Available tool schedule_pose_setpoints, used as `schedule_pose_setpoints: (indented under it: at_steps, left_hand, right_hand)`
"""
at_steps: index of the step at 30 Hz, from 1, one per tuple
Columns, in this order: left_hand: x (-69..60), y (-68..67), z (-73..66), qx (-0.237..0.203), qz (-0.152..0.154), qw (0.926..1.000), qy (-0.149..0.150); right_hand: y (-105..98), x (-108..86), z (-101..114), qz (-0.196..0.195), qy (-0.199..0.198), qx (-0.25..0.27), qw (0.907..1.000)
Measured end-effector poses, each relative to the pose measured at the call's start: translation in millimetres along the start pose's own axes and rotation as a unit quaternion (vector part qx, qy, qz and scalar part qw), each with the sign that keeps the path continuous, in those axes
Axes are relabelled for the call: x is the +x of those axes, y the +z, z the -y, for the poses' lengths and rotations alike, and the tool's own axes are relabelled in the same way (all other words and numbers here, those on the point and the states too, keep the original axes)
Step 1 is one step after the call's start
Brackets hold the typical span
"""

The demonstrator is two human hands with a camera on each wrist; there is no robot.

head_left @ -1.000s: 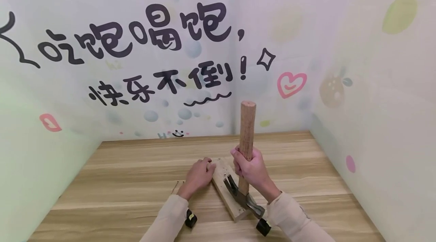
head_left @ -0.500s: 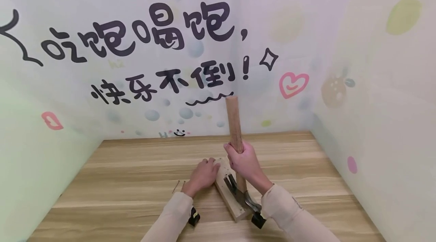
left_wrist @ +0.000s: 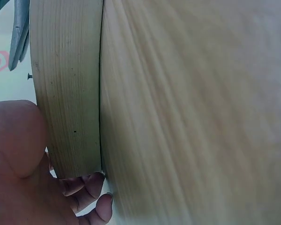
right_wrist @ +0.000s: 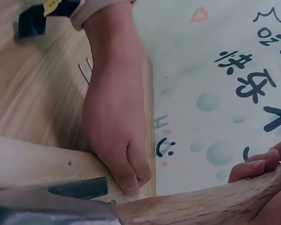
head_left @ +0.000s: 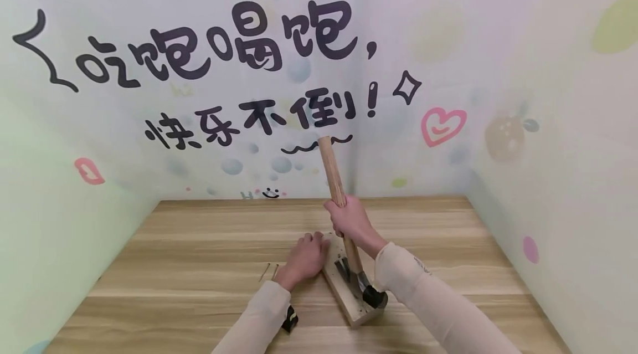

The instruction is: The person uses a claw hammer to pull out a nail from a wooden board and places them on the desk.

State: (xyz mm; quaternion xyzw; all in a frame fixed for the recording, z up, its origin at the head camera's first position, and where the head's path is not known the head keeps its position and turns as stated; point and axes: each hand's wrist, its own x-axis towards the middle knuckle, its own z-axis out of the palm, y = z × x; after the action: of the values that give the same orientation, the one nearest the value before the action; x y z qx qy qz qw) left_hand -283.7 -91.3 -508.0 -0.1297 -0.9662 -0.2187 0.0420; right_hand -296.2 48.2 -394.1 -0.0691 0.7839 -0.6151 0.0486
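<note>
My right hand (head_left: 353, 222) grips the wooden handle of a claw hammer (head_left: 332, 171), which stands up from a wooden board (head_left: 341, 296) and leans left. Low against the board's top face lies the hammer's metal head, partly hidden by a black wrist device. A nail (left_wrist: 30, 76) sticks out of the board near the claw tips; whether the claws touch it I cannot tell. My left hand (head_left: 306, 257) holds the board's far end, thumb at the top face and fingers curled round the end, as the left wrist view shows.
Two loose nails (head_left: 269, 272) lie on the wood-grain table (head_left: 199, 287), left of my left hand. Small dark holes (right_wrist: 70, 163) mark the board's top. Printed white walls (head_left: 239, 88) enclose the table at the back and sides.
The hammer's handle has swung left from nearly upright, and my right hand has moved left with it. My left hand keeps its place on the board. The head view has shifted slightly.
</note>
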Motion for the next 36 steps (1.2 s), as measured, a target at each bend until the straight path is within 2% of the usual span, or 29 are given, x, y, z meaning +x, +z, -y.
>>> schedule_pose_setpoints:
  at_steps: [6, 11, 14, 17, 24, 31, 36]
  left_hand:
    - [1.2, 2.8, -2.7, 0.006, -0.009, 0.9999, 0.013]
    - [-1.1, 7.5, -4.1, 0.023, -0.049, 0.9975, 0.045]
    - [-2.4, 9.4, -4.3, 0.042, -0.075, 0.9942, 0.066]
    - [-3.0, 8.6, -4.7, 0.054, -0.084, 0.9922, 0.074]
    - [-3.4, 6.3, -4.1, 0.043, -0.054, 0.9964, 0.049]
    - [-4.7, 4.4, -2.5, 0.033, -0.056, 0.9971, 0.039]
    - [-2.2, 3.4, 1.2, 0.028, -0.033, 0.9990, 0.013]
  right_hand:
    - [2.8, 16.0, -0.3, 0.025, 0.015, -0.028, 0.9992]
    - [7.7, 24.8, -0.8, 0.059, 0.018, -0.060, 0.9963]
    - [9.8, 27.2, -0.2, 0.080, 0.010, -0.058, 0.9951]
    - [10.5, 27.9, 0.3, 0.085, -0.003, -0.045, 0.9953]
    - [12.5, 27.4, -3.5, 0.073, -0.022, -0.025, 0.9968]
    - [14.2, 25.7, -8.0, 0.073, -0.049, -0.005, 0.9962]
    - [13.0, 23.8, -10.0, 0.077, -0.073, 0.011, 0.9943]
